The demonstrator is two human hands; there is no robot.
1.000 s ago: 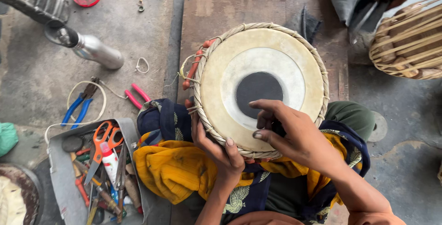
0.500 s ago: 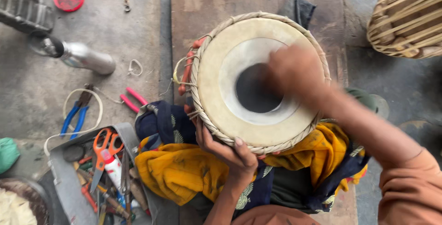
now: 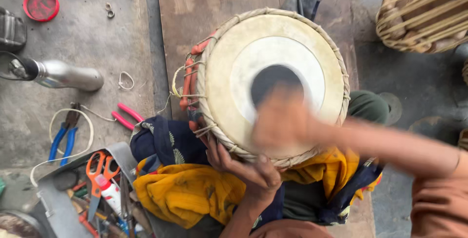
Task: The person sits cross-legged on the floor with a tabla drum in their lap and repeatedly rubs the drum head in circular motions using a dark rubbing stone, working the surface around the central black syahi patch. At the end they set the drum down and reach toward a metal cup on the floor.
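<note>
drum (image 3: 273,72) sitting frame centre | my left hand (image 3: 243,167) gripping its lower rim, fingers clamped | my right hand (image 3: 282,121) blurring over skin, fingers unreadable

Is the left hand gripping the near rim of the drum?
Yes: the left hand curls its fingers around the drum's braided near rim, above the yellow cloth.

Open floor (image 3: 97,48) left of the drum (image 3: 273,79), between a metal flask (image 3: 66,75) and a red lid (image 3: 41,4); passage there. Blue pliers (image 3: 63,140) with cord, red pliers (image 3: 124,116) and a crowded tool tray (image 3: 53,204) block the lower left. Wooden board (image 3: 195,9) bare behind the drum. Second drum (image 3: 424,14) closes the upper right. Bundled cloth (image 3: 180,189) packs the near side.
</note>
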